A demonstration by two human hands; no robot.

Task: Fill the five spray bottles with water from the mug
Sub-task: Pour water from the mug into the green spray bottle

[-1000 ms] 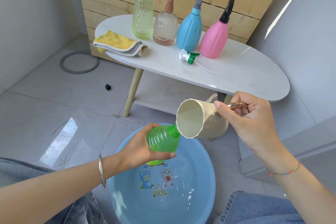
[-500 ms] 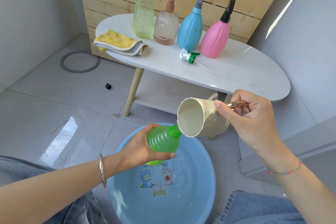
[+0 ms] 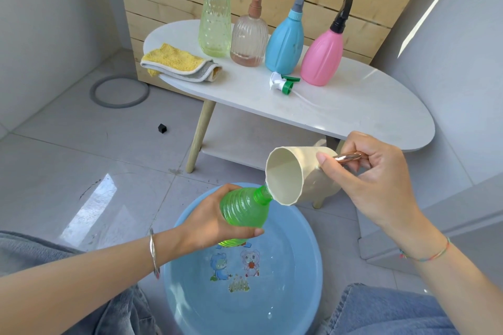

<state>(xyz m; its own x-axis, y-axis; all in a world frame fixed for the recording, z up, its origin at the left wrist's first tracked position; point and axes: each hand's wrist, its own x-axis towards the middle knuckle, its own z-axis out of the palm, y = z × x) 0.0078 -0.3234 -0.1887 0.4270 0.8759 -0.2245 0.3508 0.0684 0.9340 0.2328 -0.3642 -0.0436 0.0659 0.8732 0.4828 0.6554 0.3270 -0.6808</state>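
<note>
Over the blue basin, to catch spills, we list: left hand gripping the uncapped green bottle, neck tilted to the rim of the mug; right hand tipping it by its handle; four capped bottles on the surface.

The white table carries a cloth at its left, then a pale green bottle, brown bottle, blue bottle and pink bottle in a row, with a spray head just nearer, while the floor bears a near basin and, far left, a ring and cube.
</note>
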